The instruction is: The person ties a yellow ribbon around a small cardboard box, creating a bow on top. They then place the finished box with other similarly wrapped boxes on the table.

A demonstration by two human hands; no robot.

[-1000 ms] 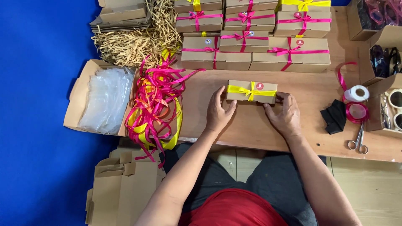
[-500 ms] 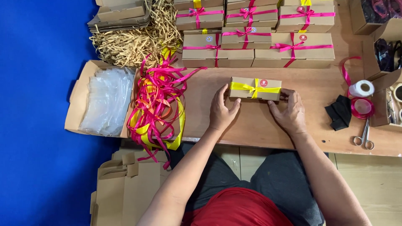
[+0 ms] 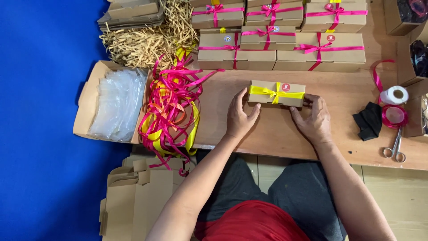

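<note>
- Holding a small kraft box [image 3: 276,93] at both ends: left hand [image 3: 239,117] at its left end, right hand [image 3: 313,118] at its right end.
- Left hand: fingers spread open, thumb and fingertips touching the box's near-left corner (contact, not a closed fist).
- Right hand: fingers curled loosely around the right end, palm flat on the wooden table [image 3: 276,134].
- Box rests flat on the table, tied with a yellow ribbon bow [image 3: 277,93]; round red sticker [image 3: 286,87] on the lid.
- Behind it: stacked boxes with pink ribbons [image 3: 285,38], well apart from the hands.
- Left: tangle of pink and yellow ribbons [image 3: 171,109], shredded paper filler [image 3: 142,42], tray of clear plastic bags [image 3: 117,103].
- Right: scissors [image 3: 394,149], white tape roll [image 3: 394,95], pink ribbon spool [image 3: 394,116], black cloth [image 3: 369,120].
</note>
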